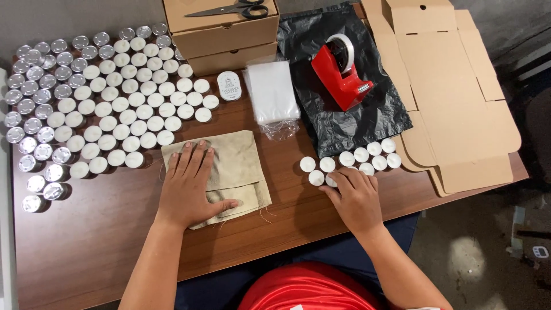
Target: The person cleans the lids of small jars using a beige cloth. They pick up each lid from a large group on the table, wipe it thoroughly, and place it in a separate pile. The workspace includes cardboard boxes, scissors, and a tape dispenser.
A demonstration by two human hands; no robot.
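Head: beige cloth pouch (pixel 229 163), flat, wrinkled.

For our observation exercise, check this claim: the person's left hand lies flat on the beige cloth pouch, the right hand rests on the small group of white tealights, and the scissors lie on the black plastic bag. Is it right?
One detail is wrong. The head view shows the scissors on top of the stacked cardboard boxes, not on the black plastic bag, which carries the red tape dispenser. The left hand on the cloth pouch and the right hand on the tealights stand.

Matt beige cloth pouch (pixel 229 166), glossy wooden table (pixel 103 241), seemingly waxy white tealights (pixel 350 158)
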